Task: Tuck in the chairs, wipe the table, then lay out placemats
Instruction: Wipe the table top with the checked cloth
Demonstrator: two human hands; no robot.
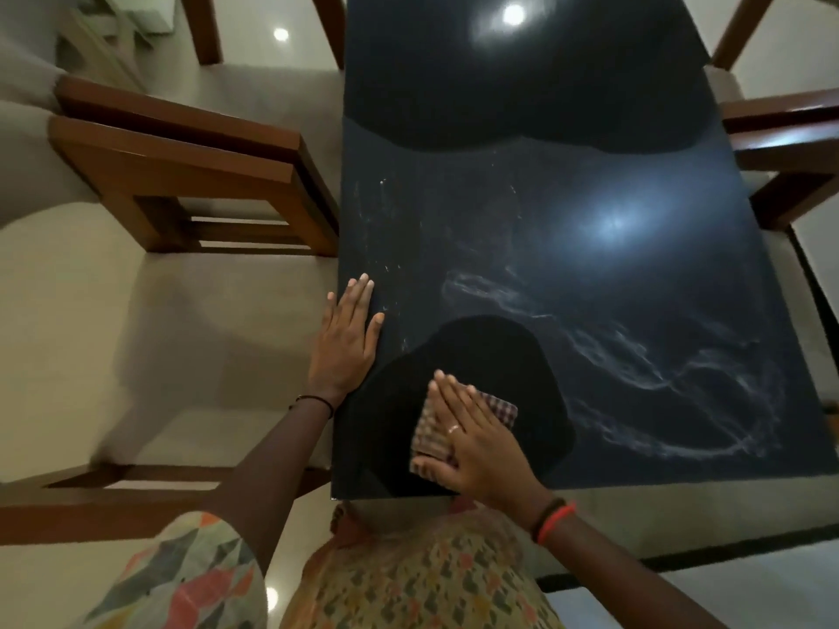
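Observation:
A glossy black table (567,265) fills the middle of the view, with pale wipe streaks across its near right part. My right hand (472,442) lies flat with straight fingers on a folded checked cloth (431,435), pressing it onto the table close to the near edge. My left hand (347,338) rests flat on the table's left edge, fingers straight and together. Wooden chairs with beige seats stand along both sides: one at the left (181,311), one at the far left (172,124) and one at the right (785,143).
Ceiling lights reflect brightly off the tabletop at the far end and at mid right. Light tiled floor shows behind the chairs at the top. My patterned clothing fills the bottom of the view, right against the table's near edge.

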